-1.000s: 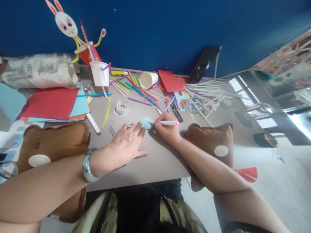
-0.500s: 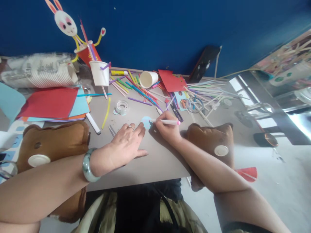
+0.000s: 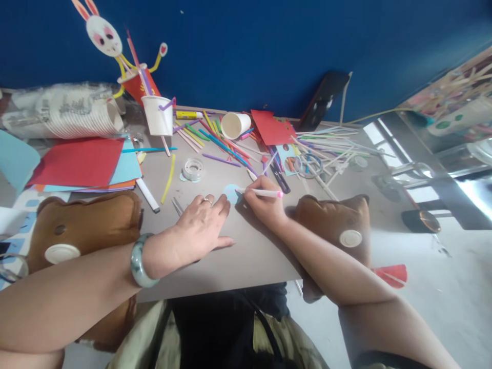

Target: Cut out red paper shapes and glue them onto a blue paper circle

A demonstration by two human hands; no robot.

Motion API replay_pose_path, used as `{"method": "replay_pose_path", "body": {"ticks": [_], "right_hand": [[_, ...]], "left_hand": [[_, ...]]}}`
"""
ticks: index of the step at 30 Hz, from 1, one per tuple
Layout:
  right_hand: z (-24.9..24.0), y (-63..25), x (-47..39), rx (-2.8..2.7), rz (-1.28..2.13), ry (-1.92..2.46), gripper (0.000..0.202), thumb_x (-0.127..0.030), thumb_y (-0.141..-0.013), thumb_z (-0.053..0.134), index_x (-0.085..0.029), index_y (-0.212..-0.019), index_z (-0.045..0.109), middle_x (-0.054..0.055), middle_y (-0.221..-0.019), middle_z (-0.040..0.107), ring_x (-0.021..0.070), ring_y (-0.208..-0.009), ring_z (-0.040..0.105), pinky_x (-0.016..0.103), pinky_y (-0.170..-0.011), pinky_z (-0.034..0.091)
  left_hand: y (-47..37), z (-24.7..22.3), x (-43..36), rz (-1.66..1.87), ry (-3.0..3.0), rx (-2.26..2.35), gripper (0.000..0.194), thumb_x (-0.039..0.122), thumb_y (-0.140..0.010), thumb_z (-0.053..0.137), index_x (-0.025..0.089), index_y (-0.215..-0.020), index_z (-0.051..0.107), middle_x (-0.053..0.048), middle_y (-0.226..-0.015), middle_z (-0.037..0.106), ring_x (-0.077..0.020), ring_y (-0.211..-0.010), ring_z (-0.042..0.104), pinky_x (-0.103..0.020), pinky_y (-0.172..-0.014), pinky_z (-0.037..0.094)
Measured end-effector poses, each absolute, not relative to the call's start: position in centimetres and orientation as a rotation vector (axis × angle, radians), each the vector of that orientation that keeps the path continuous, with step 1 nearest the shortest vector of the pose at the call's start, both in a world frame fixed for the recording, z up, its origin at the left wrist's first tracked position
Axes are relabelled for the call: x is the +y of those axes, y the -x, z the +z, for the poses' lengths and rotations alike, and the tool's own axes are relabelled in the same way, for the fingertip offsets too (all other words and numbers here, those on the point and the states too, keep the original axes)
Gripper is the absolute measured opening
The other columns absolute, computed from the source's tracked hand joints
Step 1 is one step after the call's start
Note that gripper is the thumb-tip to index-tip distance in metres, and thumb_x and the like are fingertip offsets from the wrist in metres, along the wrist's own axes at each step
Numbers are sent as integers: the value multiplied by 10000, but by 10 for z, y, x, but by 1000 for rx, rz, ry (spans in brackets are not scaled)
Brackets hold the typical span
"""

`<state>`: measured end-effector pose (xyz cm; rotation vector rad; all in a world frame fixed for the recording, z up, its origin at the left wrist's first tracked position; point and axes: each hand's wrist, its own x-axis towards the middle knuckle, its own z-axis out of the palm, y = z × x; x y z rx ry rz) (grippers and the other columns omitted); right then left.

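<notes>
A small light-blue paper circle (image 3: 231, 193) lies flat on the grey table, between my two hands. My left hand (image 3: 202, 223) rests palm down with fingers stretched, its fingertips at the circle's left edge. Pinched in my right hand (image 3: 265, 202) is a white marker with a pink end (image 3: 271, 193), its tip at the right part of the circle. Any marks on the circle are too faint to make out. Partly under my left hand, scissors (image 3: 177, 206) show only their blade tips. A clear tape roll (image 3: 192, 169) lies just beyond.
Loose coloured sticks (image 3: 226, 146), a tipped paper cup (image 3: 235, 125) and red paper (image 3: 272, 128) spread along the back. Stacked coloured paper (image 3: 80, 161), a white marker (image 3: 147, 195) and a cup with a rabbit figure (image 3: 104, 36) stand left. Brown cushions (image 3: 333, 220) flank my arms.
The pink end of the marker has tilted very slightly, along with my right hand. My left hand stays in place.
</notes>
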<state>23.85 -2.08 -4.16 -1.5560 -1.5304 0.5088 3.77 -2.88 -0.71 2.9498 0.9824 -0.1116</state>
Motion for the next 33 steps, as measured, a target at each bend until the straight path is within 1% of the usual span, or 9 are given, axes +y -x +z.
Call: {"method": "replay_pose_path", "body": {"ticks": [6,9,12,21,25,30,33], "right_hand": [[-42,-238,-21,-1537,513,1576,102,-203,-727,563,-222,-643,508,-37,-580,566,122,-532,490,258,-523,376],[-42,-239,-21,-1542,517,1563,105,-215,-721,566,-222,-637,503,-35,-581,563,121,-527,484,260,-520,378],[-42,-239,-21,-1548,519,1562,106,-218,-716,567,-223,-632,502,-33,-577,559,122,-527,486,262,-522,382],[-40,-239,-21,-1562,482,1577,111,-184,-690,543,-226,-612,476,-39,-555,532,119,-520,472,265,-514,369],[-40,-241,-21,-1519,451,1594,117,-185,-698,545,-230,-615,475,-43,-536,537,126,-517,477,272,-520,381],[-41,-240,-20,-1491,469,1595,118,-202,-713,554,-232,-621,488,-39,-539,560,130,-511,490,271,-508,383],[-42,-240,-21,-1488,484,1607,115,-206,-716,563,-231,-624,499,-37,-535,567,129,-510,505,268,-509,392]], "left_hand": [[-37,-8,-29,-101,-2929,987,685,629,-866,588,113,-1312,516,-149,-1233,609,-314,-1037,567,-438,-903,375],[-37,-9,-29,-89,-2925,978,713,633,-864,587,98,-1328,504,-163,-1261,595,-322,-1054,565,-449,-923,365],[-37,-8,-29,-105,-2927,976,716,629,-865,592,82,-1319,511,-170,-1265,591,-325,-1060,561,-446,-910,368],[-37,-6,-28,-110,-2941,970,693,641,-869,576,92,-1288,530,-148,-1221,611,-313,-1015,566,-441,-897,376],[-37,-7,-28,-91,-2937,963,706,638,-854,598,79,-1280,531,-149,-1218,608,-322,-1017,566,-453,-900,378],[-37,-9,-28,-75,-2916,969,696,624,-856,604,100,-1306,516,-146,-1214,614,-323,-1066,559,-449,-934,366],[-37,-7,-28,-89,-2914,978,693,622,-856,607,104,-1308,520,-149,-1218,614,-321,-1054,565,-446,-926,368]]}}
